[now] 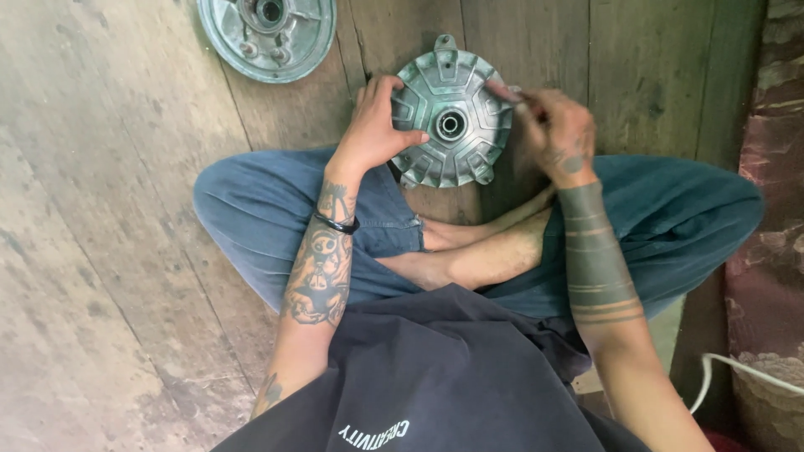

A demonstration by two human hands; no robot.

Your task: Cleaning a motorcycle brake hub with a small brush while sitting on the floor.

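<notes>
Both hands (378, 125) (554, 130) hold metal hub (452, 125) (ribbed).

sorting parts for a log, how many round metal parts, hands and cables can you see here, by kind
Round grey-green metal parts: 2, the ribbed hub plate held by the left hand and right hand, and a second disc at the top edge of the wooden floor
Hands: 2
White cable: 1
Total: 5
</notes>
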